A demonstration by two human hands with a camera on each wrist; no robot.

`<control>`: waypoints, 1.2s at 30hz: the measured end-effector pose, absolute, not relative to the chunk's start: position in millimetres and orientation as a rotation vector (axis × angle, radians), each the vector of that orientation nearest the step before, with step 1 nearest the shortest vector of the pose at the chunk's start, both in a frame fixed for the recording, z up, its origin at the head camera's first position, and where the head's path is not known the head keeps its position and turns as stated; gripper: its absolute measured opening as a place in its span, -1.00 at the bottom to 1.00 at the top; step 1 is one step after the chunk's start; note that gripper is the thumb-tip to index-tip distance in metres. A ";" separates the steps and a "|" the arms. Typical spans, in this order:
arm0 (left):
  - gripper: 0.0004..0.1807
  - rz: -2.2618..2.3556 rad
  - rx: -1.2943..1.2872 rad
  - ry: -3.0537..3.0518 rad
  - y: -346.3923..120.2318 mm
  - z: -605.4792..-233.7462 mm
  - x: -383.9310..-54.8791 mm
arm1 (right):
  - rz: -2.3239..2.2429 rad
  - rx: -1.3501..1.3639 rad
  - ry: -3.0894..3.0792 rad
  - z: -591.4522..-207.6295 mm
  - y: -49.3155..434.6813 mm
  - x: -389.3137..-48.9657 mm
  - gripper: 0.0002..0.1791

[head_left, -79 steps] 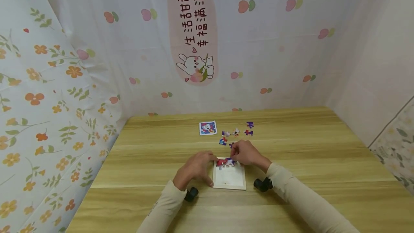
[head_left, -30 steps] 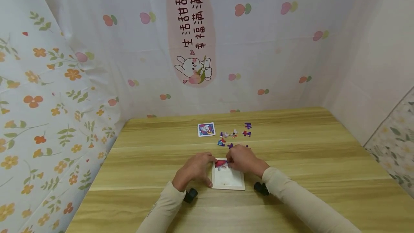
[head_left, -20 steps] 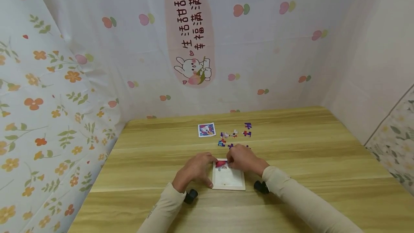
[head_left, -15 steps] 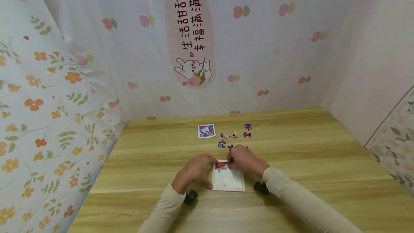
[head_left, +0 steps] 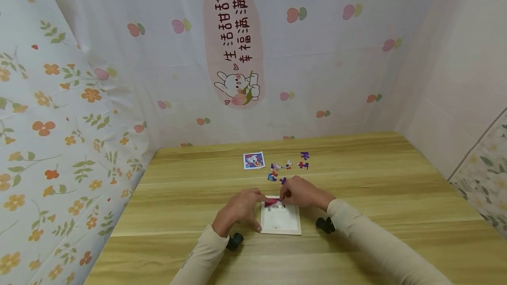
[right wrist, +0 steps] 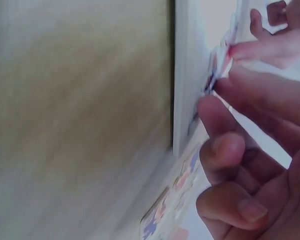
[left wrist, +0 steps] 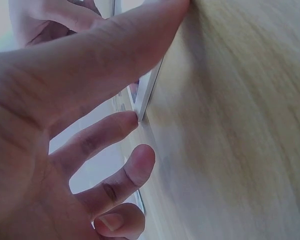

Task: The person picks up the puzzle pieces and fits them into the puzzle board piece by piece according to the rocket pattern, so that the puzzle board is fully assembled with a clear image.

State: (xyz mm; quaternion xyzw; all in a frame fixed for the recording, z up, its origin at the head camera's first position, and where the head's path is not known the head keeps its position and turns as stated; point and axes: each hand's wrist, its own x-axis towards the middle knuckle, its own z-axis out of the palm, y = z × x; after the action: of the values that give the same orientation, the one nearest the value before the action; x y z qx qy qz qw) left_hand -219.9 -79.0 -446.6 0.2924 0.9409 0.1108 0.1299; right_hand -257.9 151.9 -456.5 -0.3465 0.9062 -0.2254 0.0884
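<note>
A shallow white puzzle tray (head_left: 282, 224) lies flat on the table, with joined puzzle pieces (head_left: 272, 204) in red, purple and grey along its far side. My left hand (head_left: 237, 210) holds the tray's left side between the thumb at the near corner and a finger at the far corner. Its index finger reaches over the rim onto the red part. Thumb and index finger of my right hand (head_left: 304, 191) pinch a puzzle piece (right wrist: 212, 76) at the right end of that row; most of it is hidden by the fingers.
Beyond the tray lie several loose puzzle pieces, among them a blue-and-red piece (head_left: 272, 176) and a purple piece (head_left: 304, 155). A square picture card (head_left: 254, 160) sits to their left. Printed curtains (head_left: 273, 118) hang behind the wooden table (head_left: 190, 188).
My right hand first came down over the row's right end; since then it has shifted slightly right, uncovering more of the row. The left index finger has stretched further over the pieces.
</note>
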 end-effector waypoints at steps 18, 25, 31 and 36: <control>-0.13 0.357 0.836 2.738 -78.5 -445.7 -220.5 | -0.972 -0.807 2.615 -455.3 195.8 -305.2 -0.88; -0.13 0.363 0.839 2.742 -79.1 -447.6 -220.2 | -1.029 -0.624 2.780 -460.8 210.5 -326.0 -0.88; -0.13 0.368 0.849 2.743 -78.6 -447.2 -220.3 | -1.050 -0.474 2.866 -459.9 221.5 -345.3 -0.86; -0.14 0.371 0.841 2.743 -78.0 -447.1 -220.7 | -1.033 -0.429 2.907 -457.2 229.1 -356.8 -0.84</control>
State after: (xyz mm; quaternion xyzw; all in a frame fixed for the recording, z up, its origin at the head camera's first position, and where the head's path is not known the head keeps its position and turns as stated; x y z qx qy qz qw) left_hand -220.7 -78.0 -447.1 0.2883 0.9409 0.1274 0.1239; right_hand -356.8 229.1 -457.2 -0.1376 0.9332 -0.3316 0.0132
